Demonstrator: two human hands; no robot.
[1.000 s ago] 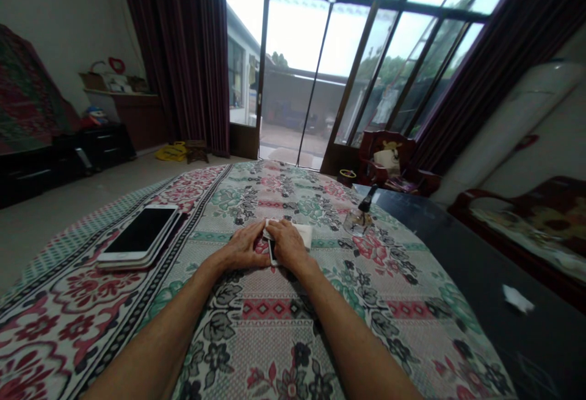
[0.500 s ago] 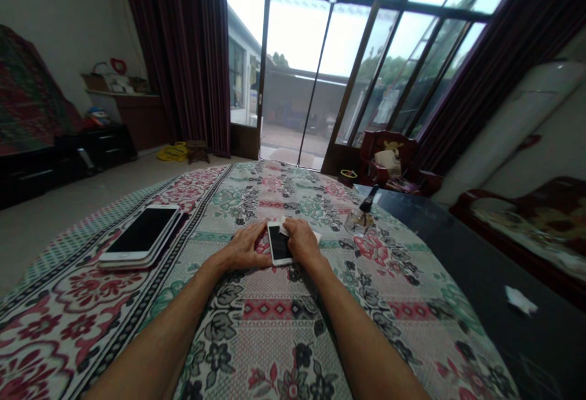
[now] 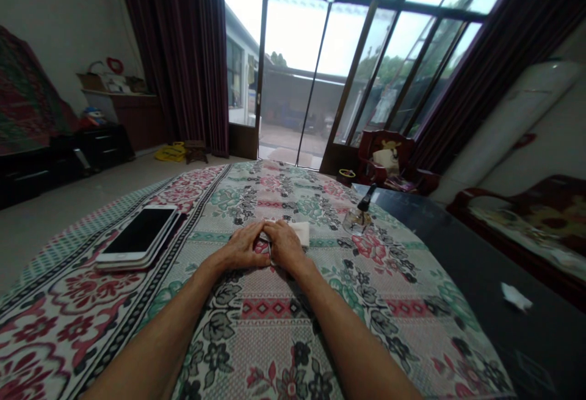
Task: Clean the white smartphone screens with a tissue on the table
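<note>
On the patterned tablecloth [image 3: 279,351], my left hand [image 3: 242,247] is closed along the left side of a white smartphone [image 3: 273,262], thumb near its lower corner. My right hand [image 3: 284,246] lies over the phone and hides nearly all of its screen. A white folded cloth or tissue [image 3: 301,233] sticks out from under the right hand's fingers and to their right. The fingertips of both hands meet at the phone's upper left corner.
To the left is a stack of larger white devices with a dark screen on top [image 3: 140,234]. A clear glass jar with a black-handled top [image 3: 358,220] stands at the right. Crumpled white tissue [image 3: 516,297] rests on the dark surface [image 3: 476,253] beyond the cloth's edge.
My right hand has moved left across the phone to its left edge, covering the screen that showed before. More of the white cloth shows at its right. The left hand stays in place.
</note>
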